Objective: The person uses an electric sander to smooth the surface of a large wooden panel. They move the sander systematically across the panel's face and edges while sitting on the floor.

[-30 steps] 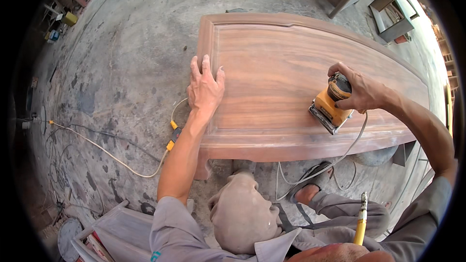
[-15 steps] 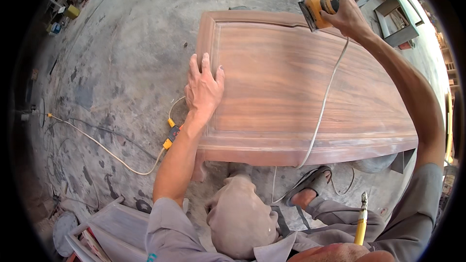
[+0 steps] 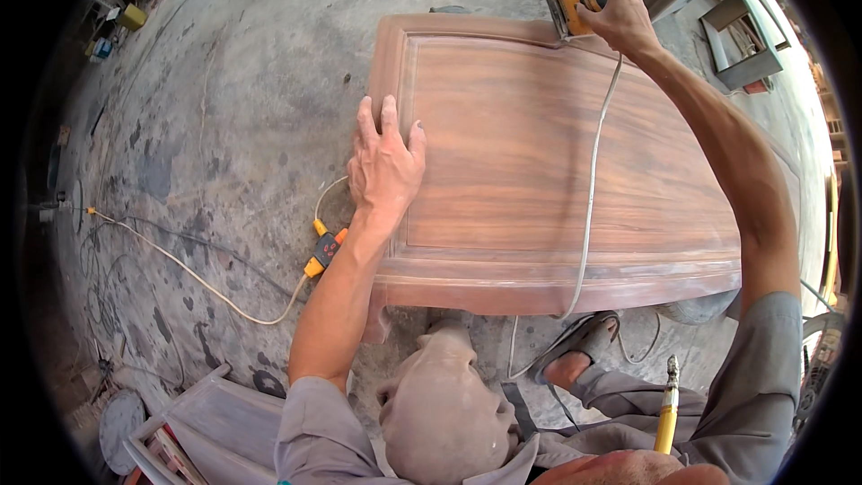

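Observation:
A reddish-brown framed wooden panel (image 3: 503, 153) lies in front of me, its frame edged by a carved moulding. My right hand (image 3: 620, 13) grips a yellow and black electric sander (image 3: 570, 7) at the panel's far edge. The sander is tilted, its flat pad toward the frame. From it a pale cord (image 3: 593, 180) runs down across the panel and over the near edge. My left hand (image 3: 386, 162) rests on the panel's left frame, fingers apart, holding nothing.
On the floor to the left is a yellow and grey inline plug box (image 3: 325, 247) with cables. A grey wooden piece (image 3: 215, 422) stands lower left. A sandalled foot (image 3: 575, 359) is near the panel's front edge. Grey wooden frames (image 3: 745, 40) stand at the far right.
My right hand and the sander have moved slightly left along the far edge. The panel and my left hand appear slightly farther right in the view.

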Action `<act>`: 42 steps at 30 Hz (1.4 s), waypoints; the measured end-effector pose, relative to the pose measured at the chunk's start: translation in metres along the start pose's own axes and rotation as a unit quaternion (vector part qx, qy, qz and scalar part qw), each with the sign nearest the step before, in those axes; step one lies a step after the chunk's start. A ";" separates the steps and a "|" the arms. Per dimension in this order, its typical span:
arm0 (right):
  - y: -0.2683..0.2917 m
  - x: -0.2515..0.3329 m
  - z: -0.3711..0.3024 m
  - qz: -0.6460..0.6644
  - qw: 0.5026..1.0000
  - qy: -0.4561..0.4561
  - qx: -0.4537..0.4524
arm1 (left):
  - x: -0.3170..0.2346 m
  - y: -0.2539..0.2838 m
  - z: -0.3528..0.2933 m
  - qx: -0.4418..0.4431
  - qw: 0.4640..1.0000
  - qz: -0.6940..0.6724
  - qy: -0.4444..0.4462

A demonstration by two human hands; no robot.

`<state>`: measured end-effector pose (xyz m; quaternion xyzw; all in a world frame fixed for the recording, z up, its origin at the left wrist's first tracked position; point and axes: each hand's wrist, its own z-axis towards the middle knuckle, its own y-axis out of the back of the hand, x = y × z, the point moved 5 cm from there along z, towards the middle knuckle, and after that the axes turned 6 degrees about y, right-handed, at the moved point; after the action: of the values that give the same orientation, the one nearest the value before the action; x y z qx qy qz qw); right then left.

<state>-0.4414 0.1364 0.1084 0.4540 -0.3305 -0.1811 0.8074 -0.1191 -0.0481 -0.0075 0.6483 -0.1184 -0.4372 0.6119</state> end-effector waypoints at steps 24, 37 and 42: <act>-0.018 0.003 -0.016 -0.066 0.992 0.077 -0.071 | 0.001 -0.001 -0.001 -0.004 1.000 -0.009 0.010; -0.080 0.102 0.015 -0.049 0.995 0.070 -0.048 | 0.006 -0.004 0.000 -0.002 1.000 -0.025 0.008; -0.098 0.160 0.024 0.036 0.987 0.106 -0.116 | 0.006 -0.003 -0.001 -0.005 1.000 -0.027 0.003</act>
<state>-0.3427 -0.0243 0.0928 0.3613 -0.2360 -0.1398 0.8912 -0.1162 -0.0508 -0.0132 0.6494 -0.0973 -0.4522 0.6036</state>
